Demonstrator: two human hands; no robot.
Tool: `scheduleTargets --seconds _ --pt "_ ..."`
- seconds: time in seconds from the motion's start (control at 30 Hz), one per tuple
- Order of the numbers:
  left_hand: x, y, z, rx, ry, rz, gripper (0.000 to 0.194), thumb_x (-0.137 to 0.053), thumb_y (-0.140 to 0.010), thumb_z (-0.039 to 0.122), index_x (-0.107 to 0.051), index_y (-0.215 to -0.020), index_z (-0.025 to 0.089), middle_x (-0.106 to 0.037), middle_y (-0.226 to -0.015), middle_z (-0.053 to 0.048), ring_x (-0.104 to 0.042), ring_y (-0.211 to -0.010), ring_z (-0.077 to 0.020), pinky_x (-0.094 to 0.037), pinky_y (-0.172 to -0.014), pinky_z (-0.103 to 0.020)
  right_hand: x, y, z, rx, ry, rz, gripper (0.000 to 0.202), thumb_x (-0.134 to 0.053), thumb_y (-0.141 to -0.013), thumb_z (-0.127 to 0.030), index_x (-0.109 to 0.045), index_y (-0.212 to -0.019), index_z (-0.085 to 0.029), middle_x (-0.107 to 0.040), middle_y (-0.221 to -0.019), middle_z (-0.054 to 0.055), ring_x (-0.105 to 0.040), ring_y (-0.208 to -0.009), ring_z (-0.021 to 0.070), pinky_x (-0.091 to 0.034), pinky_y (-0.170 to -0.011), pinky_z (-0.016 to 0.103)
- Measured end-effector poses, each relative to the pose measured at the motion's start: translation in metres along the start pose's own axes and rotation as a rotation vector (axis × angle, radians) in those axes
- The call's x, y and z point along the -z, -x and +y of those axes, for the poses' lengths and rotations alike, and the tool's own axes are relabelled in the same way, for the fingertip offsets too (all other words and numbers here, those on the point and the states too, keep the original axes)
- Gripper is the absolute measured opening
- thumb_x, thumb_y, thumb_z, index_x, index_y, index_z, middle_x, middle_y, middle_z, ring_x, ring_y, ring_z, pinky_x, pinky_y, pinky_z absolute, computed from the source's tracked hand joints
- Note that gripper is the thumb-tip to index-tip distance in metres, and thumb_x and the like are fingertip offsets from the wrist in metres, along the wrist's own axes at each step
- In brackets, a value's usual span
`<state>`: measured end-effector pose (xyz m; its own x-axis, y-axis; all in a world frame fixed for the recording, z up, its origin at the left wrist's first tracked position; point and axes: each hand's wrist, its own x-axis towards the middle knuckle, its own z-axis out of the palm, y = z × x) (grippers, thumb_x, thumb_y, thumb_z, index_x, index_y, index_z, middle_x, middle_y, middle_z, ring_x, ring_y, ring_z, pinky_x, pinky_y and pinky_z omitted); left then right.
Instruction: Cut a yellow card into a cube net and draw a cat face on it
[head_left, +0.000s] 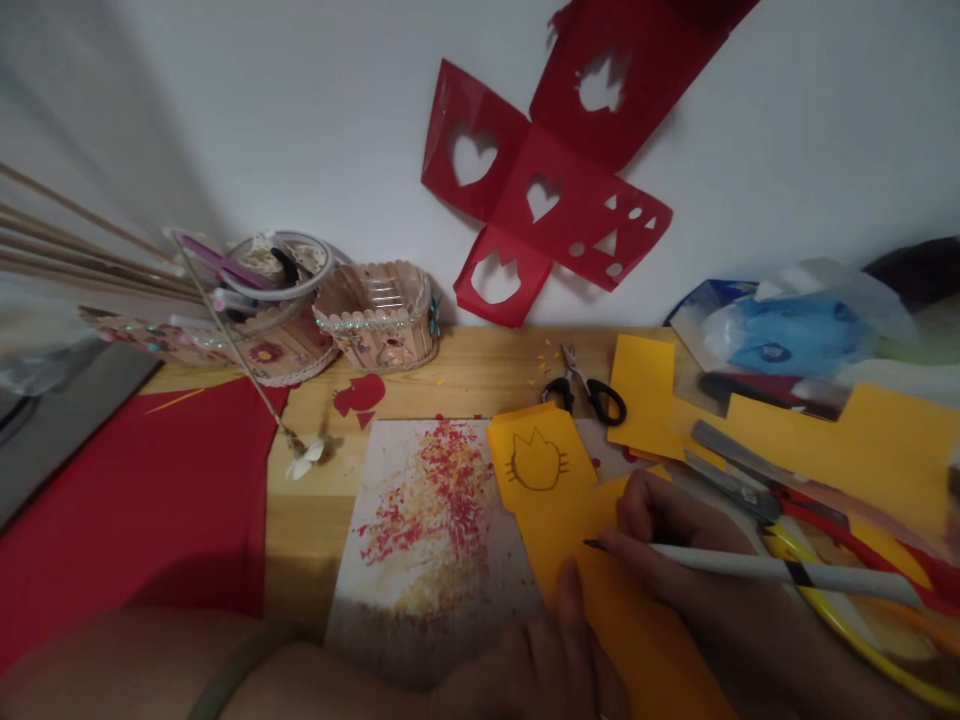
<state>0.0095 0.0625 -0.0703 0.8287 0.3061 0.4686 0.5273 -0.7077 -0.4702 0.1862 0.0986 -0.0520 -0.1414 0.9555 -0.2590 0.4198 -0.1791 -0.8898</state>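
My right hand [675,530] is closed around a pale pencil [847,578] with a black band. Its dark tip meets the yellow cardstock [637,630], or hovers just over it; I cannot tell which. On that cardstock's upper flap is a drawn cat-head outline [537,462] with pointed ears and whiskers. Fingers stretched out, my left hand [536,650] rests on the cardstock's left edge, below the pencil tip. Beneath the cardstock lies a white board [390,580] spattered with red and gold.
Black-handled scissors [581,385] lie behind the cardstock, and red-handled scissors [765,495] to the right among yellow sheets [892,450]. Red paper [202,500] covers the left. Decorated stick baskets [382,320] stand near the wall. A red cut-out paper [517,190] hangs there.
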Motion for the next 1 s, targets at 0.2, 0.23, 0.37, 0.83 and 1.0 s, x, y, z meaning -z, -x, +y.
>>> scheduleTargets --seconds 0.2,0.23,0.37,0.83,1.0 --pt "-0.004 0.002 -0.002 -0.055 -0.022 0.038 0.015 -0.053 -0.083 0.021 -0.052 -0.07 0.014 -0.073 -0.077 -0.006 -0.041 -0.034 -0.0039 -0.021 -0.03 -0.02 -0.001 0.0 -0.004 -0.029 -0.002 -0.029 0.028 -0.054 -0.074 -0.03 -0.033 -0.059 -0.021 -0.037 -0.055 -0.007 -0.031 -0.049 0.0084 -0.028 -0.042 0.02" --pt "-0.004 0.003 -0.001 -0.059 -0.022 0.04 0.015 -0.052 -0.084 0.02 -0.053 -0.07 0.014 -0.073 -0.077 -0.006 -0.042 -0.035 -0.0042 -0.021 -0.031 -0.02 -0.001 -0.001 -0.005 -0.038 -0.023 -0.034 0.027 -0.054 -0.074 -0.03 -0.033 -0.059 -0.021 -0.036 -0.055 -0.007 -0.03 -0.049 0.0082 -0.027 -0.042 0.02" --pt "-0.006 0.007 0.003 -0.065 -0.028 0.015 0.015 -0.053 -0.083 0.02 -0.057 -0.073 0.011 -0.073 -0.079 -0.009 -0.037 -0.035 -0.0039 -0.019 -0.033 -0.02 -0.002 -0.001 -0.008 -0.053 -0.112 -0.044 0.029 -0.055 -0.073 -0.031 -0.033 -0.059 -0.021 -0.035 -0.054 -0.007 -0.028 -0.048 0.0075 -0.025 -0.042 0.02" --pt "-0.001 0.0 -0.005 -0.051 0.006 0.028 0.016 -0.05 -0.083 0.013 -0.062 -0.074 0.011 -0.073 -0.074 -0.004 -0.038 -0.028 -0.0021 -0.022 -0.026 -0.014 0.002 0.003 -0.003 -0.004 -0.158 0.067 0.055 -0.019 -0.082 -0.072 -0.042 -0.065 -0.025 -0.03 -0.055 -0.002 -0.027 -0.048 0.0144 -0.021 -0.043 0.026" --pt "0.002 -0.004 -0.008 -0.037 0.024 0.033 0.016 -0.048 -0.083 0.01 -0.061 -0.072 0.011 -0.073 -0.072 -0.003 -0.04 -0.027 -0.0028 -0.024 -0.025 -0.013 0.013 -0.001 -0.006 -0.038 -0.114 0.121 0.032 -0.041 -0.088 -0.044 -0.038 -0.064 -0.024 -0.034 -0.058 -0.003 -0.035 -0.047 0.0118 -0.028 -0.042 0.021"
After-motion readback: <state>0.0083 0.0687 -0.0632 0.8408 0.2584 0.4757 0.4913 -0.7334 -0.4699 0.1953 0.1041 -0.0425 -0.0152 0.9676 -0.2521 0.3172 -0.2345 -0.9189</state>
